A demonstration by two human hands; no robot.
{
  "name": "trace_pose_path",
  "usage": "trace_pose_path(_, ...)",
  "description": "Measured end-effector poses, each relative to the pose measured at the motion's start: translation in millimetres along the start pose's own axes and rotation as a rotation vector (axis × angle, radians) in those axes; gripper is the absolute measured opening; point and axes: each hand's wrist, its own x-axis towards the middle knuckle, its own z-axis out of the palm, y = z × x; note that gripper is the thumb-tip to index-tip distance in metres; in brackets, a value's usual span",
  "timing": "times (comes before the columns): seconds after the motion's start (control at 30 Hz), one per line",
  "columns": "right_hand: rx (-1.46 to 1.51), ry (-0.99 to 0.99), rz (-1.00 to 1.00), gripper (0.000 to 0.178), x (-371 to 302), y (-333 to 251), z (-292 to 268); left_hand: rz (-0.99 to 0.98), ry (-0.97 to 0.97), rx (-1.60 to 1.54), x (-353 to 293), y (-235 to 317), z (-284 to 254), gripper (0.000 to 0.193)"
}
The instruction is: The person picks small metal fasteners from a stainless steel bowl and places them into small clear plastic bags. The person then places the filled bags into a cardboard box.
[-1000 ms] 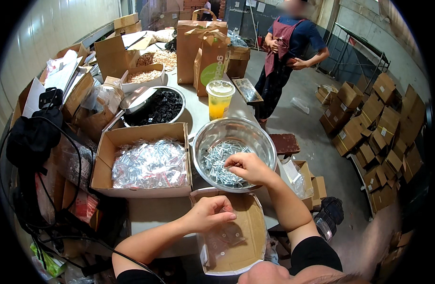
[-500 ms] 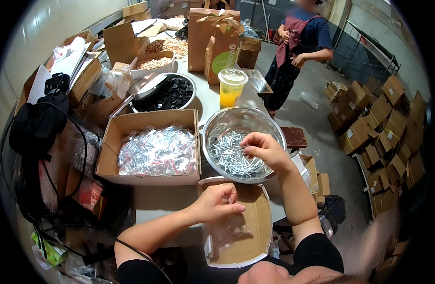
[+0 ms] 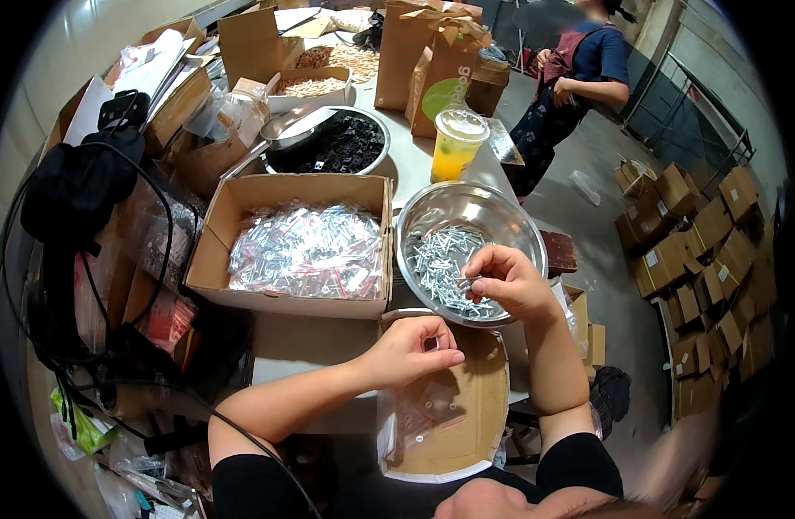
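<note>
Over the near right part of a steel bowl (image 3: pixel 525 227), my right hand (image 3: pixel 517 285) pinches a few silver screws (image 3: pixel 469 282) between thumb and fingertips. A pile of loose screws (image 3: pixel 441 259) covers the bowl's bottom. My left hand (image 3: pixel 410 350) is curled above the shallow cardboard tray (image 3: pixel 480 415), its thumb pointing right; whatever its fingers hold is hidden. Clear plastic bags (image 3: pixel 415 413) lie in the tray below that hand. Left of the bowl, a cardboard box (image 3: pixel 289 298) is full of small clear bags with metal parts (image 3: pixel 307 251).
Beyond the box sits a basin of black parts (image 3: pixel 337 147) with a metal scoop (image 3: pixel 294 127). A cup of yellow drink (image 3: pixel 456 147) and paper bags (image 3: pixel 432 65) stand behind the bowl. A person (image 3: pixel 579 73) stands past the table; cartons (image 3: pixel 700 259) are stacked right.
The view has shifted, so the table contents appear farther right and slightly higher. My right hand has come closer to the bowl's near side, and screws now show in its fingertips.
</note>
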Motion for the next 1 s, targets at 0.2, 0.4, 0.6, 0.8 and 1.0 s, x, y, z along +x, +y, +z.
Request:
trace_pose_path(0.2, -0.089, 0.176, 0.027, 0.015, 5, 1, -4, 0.016, -0.001, -0.015, 1, -4, 0, 0.023)
trace_pose_path(0.4, -0.022, 0.291, 0.005, 0.018, 7, -1, 5, 0.035, 0.005, -0.014, 2, -6, -1, 0.023)
trace_pose_path(0.6, -0.040, 0.151, 0.093, 0.014, 1, -5, 4, -0.025, 0.023, 0.066, 1, -6, -3, 0.024)
trace_pose_path(0.8, -0.044, -0.101, 0.124, 0.011, -14, -10, 49, 0.019, 0.033, -0.024, 4, -3, 2, 0.022)
trace_pose_path(1.0, -0.788, -0.152, -0.259, 0.016, -13, -17, 51, -0.103, -0.006, -0.094, 2, -1, -4, 0.025)
